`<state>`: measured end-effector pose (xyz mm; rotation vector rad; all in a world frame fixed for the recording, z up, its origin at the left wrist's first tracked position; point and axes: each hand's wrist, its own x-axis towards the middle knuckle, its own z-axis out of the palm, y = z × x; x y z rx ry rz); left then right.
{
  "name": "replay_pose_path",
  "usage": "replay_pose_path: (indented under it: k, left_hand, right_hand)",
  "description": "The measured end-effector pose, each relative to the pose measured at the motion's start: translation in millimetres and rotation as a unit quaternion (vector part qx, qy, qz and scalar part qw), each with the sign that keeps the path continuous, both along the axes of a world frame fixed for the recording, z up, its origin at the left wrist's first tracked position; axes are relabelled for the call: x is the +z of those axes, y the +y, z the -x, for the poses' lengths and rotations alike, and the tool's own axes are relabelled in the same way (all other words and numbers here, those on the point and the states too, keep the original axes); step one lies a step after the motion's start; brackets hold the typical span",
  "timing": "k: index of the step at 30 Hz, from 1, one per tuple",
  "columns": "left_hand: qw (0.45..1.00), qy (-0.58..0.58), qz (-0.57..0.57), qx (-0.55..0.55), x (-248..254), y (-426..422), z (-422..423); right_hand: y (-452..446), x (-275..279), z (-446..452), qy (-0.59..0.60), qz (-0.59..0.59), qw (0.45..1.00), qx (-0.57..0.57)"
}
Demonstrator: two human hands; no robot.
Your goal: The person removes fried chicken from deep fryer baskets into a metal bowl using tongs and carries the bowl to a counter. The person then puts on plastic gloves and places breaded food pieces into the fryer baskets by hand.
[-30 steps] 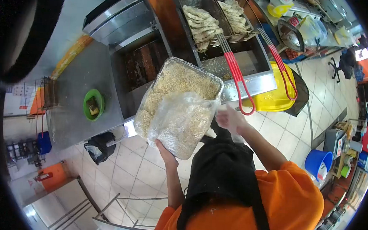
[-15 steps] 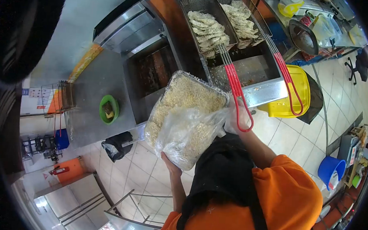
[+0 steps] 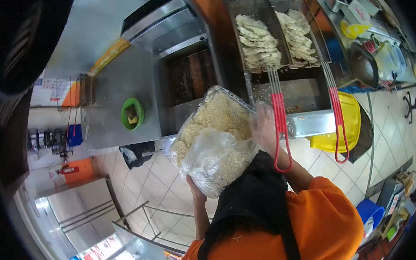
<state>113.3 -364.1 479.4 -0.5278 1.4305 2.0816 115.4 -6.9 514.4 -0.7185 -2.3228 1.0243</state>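
Observation:
A foil-edged tray of pale breadcrumbs (image 3: 227, 113) is held tilted in front of the black apron. A crumpled clear plastic bag (image 3: 211, 153) with crumbs in or under it covers the tray's near part. My left hand (image 3: 196, 189) grips the near left corner from below, partly hidden by the bag. My right hand (image 3: 265, 125), in what looks like a clear plastic glove, is closed at the tray's right edge, beside a red basket handle (image 3: 279, 126). Beyond it, two wire fryer baskets hold breaded pieces (image 3: 259, 41) and more breaded pieces (image 3: 295, 35).
A fryer well (image 3: 187, 78) lies left of the baskets. The steel counter (image 3: 105, 100) bears a green bowl (image 3: 133, 113). To the right are a second red handle (image 3: 338, 118), a yellow tub (image 3: 350, 113) and a dark pan (image 3: 364, 65). A blue bucket (image 3: 370, 214) stands on the tiled floor.
The view has shifted, so the fryer and baskets appear farther right and lower. My right hand shows more fully at the tray's edge. Both hands stay at the tray.

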Motion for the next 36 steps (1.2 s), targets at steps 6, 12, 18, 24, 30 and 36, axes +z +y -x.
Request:
replay_pose_path:
  k: [6, 12, 18, 24, 30, 36]
  left_hand:
    - [0.999, 0.027, 0.017, 0.012, 8.8, 10.8, -2.3]
    - [0.996, 0.014, 0.091, 0.0, 6.6, 3.6, -3.5]
    - [0.994, 0.056, 0.079, -0.046, 17.8, 8.2, -0.2]
    - [0.995, 0.059, 0.065, -0.051, 23.8, 12.7, -0.7]
    - [0.995, 0.06, 0.046, -0.072, 21.6, 10.8, -3.6]
    - [0.996, 0.036, 0.069, -0.048, 18.4, 13.1, -1.9]
  right_hand:
    - [-31.0, -4.6, 85.3, -0.082, -0.116, 0.967, 0.212]
    - [-100.0, -29.6, 180.8, 0.04, -0.13, 0.842, 0.522]
    - [-65.9, -3.7, 160.3, -0.176, -0.292, 0.824, 0.452]
    - [-33.7, -87.4, 135.2, -0.03, -0.323, 0.928, 0.186]
    - [5.1, -40.7, 21.3, -0.134, -0.416, 0.875, 0.206]
    - [27.0, -23.4, -129.3, -0.286, -0.083, 0.942, 0.152]
